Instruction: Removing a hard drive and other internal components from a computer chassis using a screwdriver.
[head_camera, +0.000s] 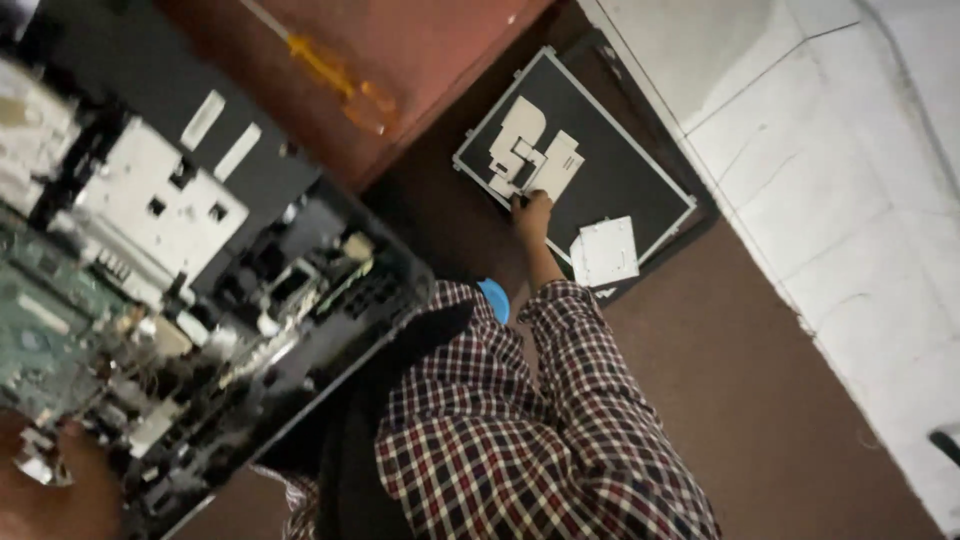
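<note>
Your right hand (532, 212), at the end of a plaid-sleeved arm, reaches down with fingers curled onto the edge of the flat dark display panel (600, 170) on the floor, just below its pale angular metal shields (530, 150). Your left hand (50, 480) rests blurred at the corner of the opened device chassis (200, 300); its grip cannot be made out. An orange-handled screwdriver (340, 80) lies well beyond both.
</note>
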